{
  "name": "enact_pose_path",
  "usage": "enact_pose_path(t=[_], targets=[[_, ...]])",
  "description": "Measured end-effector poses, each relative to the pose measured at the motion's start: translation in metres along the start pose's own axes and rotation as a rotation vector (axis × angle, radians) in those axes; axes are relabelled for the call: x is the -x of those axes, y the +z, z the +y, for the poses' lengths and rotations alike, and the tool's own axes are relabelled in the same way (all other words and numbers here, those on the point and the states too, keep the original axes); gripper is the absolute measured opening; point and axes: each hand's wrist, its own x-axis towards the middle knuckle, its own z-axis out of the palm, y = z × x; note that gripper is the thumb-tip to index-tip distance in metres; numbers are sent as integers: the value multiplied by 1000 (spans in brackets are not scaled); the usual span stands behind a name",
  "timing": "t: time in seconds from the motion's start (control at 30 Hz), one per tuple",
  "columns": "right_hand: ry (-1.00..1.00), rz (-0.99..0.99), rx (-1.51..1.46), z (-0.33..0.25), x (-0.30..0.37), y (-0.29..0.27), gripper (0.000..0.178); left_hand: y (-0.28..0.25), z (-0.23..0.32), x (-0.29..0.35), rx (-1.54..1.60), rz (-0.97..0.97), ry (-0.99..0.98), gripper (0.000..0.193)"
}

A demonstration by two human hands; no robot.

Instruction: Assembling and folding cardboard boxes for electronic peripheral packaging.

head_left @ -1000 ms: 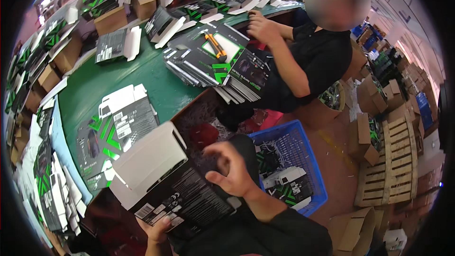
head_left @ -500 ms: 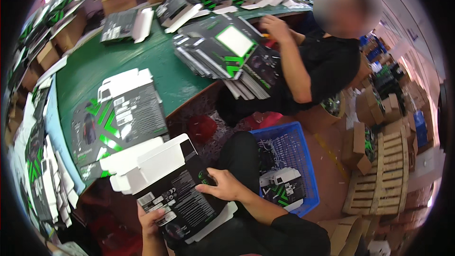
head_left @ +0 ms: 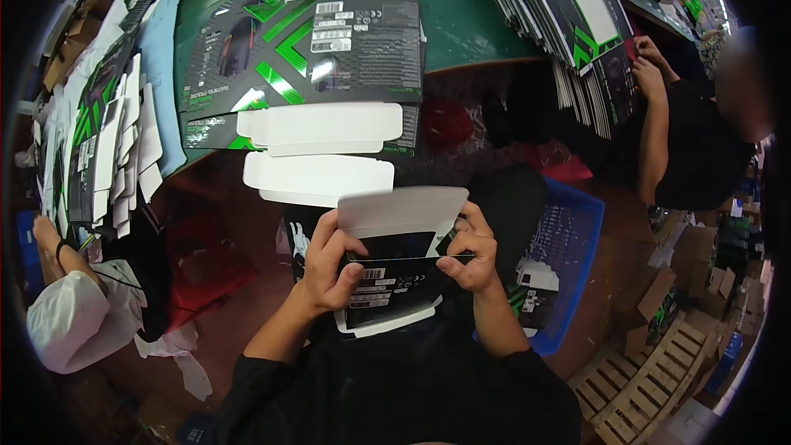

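Observation:
A black cardboard box (head_left: pixel 387 295) with white inner flaps is held over my lap, its near panel printed with white text and labels. My left hand (head_left: pixel 328 268) grips its left edge, thumb on the near panel and fingers behind. On the opposite edge, my right hand (head_left: pixel 472 249) is closed the same way. Between my hands the box stands slightly opened out, with a broad white flap (head_left: pixel 404 210) raised at the far side and another at the near side. Just beyond lie flat black-and-green cartons (head_left: pixel 284 53) with white flaps, overhanging the table edge.
The green table (head_left: pixel 461 8) carries a stack of flat cartons (head_left: pixel 548 12) at right, beside a co-worker in black (head_left: pixel 692 132). A blue crate (head_left: pixel 581 247) with cartons stands on the floor at my right. At left are more stacked cartons (head_left: pixel 99 132) and another person's arm (head_left: pixel 70 259).
My view has turned left. The flat carton has come round in front of me and is opened out; my left hand has moved up to its left edge, my right hand to its right edge.

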Motion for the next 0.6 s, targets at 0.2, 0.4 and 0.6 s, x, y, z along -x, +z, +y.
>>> enact_pose_path(t=[0.2,0.4,0.6], targets=[[-112,262,4,-6,4,35,53,22,8,13,334,356,72,49],[-113,-12,108,-20,-15,19,52,4,15,13,234,248,-76,29],[73,104,73,-18,-11,25,33,16,28,17,298,402,-321,34]])
